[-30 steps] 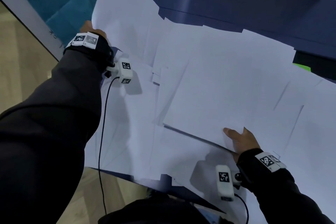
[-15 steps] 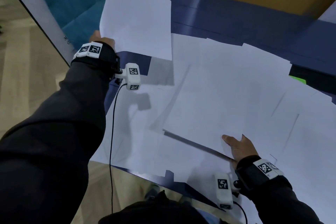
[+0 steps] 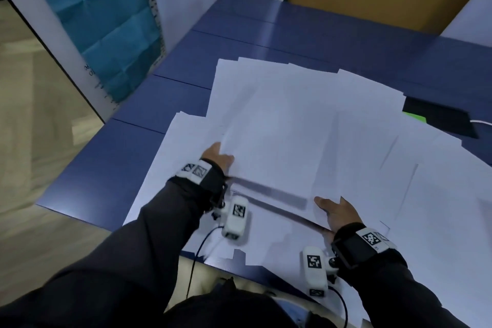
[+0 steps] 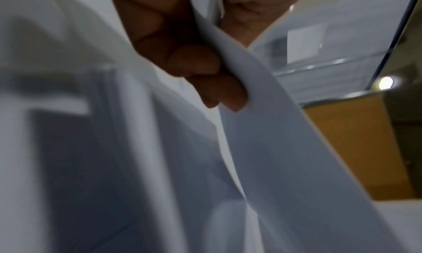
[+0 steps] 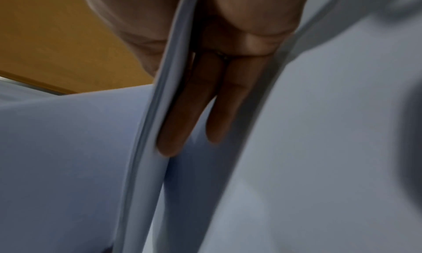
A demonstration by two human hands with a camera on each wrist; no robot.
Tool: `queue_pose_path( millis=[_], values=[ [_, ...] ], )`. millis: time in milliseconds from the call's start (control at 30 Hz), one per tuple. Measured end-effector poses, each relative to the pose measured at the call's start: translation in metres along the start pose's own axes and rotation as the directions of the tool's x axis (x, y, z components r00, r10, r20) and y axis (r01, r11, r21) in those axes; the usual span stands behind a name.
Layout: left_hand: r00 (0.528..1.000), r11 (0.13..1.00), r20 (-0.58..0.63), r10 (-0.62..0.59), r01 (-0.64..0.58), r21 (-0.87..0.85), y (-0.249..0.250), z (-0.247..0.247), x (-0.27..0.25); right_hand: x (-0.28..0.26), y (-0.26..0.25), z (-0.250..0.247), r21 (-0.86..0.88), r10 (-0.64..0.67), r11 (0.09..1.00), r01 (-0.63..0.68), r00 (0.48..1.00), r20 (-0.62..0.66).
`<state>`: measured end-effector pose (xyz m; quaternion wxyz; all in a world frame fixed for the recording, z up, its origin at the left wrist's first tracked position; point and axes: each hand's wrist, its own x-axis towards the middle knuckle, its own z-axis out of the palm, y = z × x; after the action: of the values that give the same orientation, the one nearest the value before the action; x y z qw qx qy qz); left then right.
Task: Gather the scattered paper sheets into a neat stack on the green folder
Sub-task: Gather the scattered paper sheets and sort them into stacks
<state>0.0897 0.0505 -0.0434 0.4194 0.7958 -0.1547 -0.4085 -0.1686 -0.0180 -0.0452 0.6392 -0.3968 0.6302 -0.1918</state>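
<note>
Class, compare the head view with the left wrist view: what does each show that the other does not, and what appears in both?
Only the head view shows the blue table, the right hand at the near edge of the gathered stack, and a sliver of the green folder.

Only the left wrist view shows the curled fingers under the paper and the thumb above, pinching it.

Both show the left hand gripping white paper.

The person is wearing dark long sleeves point(image 3: 87, 261) reaching to both wrists. Each wrist is carrying a black strap with a white block bearing black square-patterned markers: left strap point(image 3: 201, 174), right strap point(image 3: 362, 246). A white camera pod point(image 3: 235, 217) is hanging beside the left wrist, another white pod point(image 3: 315, 270) beside the right, each trailing a thin black cable point(image 3: 198, 255).
</note>
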Motion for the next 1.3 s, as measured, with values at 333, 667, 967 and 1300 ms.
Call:
queue_pose_path(
  millis=[333,667,967,1300],
  values=[
    [0.995,0.945,0.100,0.026,-0.057,0.321,-0.023,0.037,-0.024,0.000,-0.003,-0.007,0.184,0.123,0.976,-0.115,0.992,-0.032],
    [0.987,0.853,0.145,0.072,-0.136,0.504,-0.012,0.038,-0.031,0.000,-0.001,-0.018,-0.109,-0.108,0.988,0.110,0.994,0.022],
    [0.946,0.947,0.211,0.244,-0.280,0.161,0.035,0.027,-0.029,-0.017,-0.006,-0.033,0.027,-0.342,0.940,0.341,0.937,0.069],
    [0.873,0.874,0.214,0.438,-0.358,-0.330,0.041,0.044,-0.066,-0.039,-0.030,-0.047,0.066,-0.488,0.866,0.495,0.867,-0.104]
  ],
)
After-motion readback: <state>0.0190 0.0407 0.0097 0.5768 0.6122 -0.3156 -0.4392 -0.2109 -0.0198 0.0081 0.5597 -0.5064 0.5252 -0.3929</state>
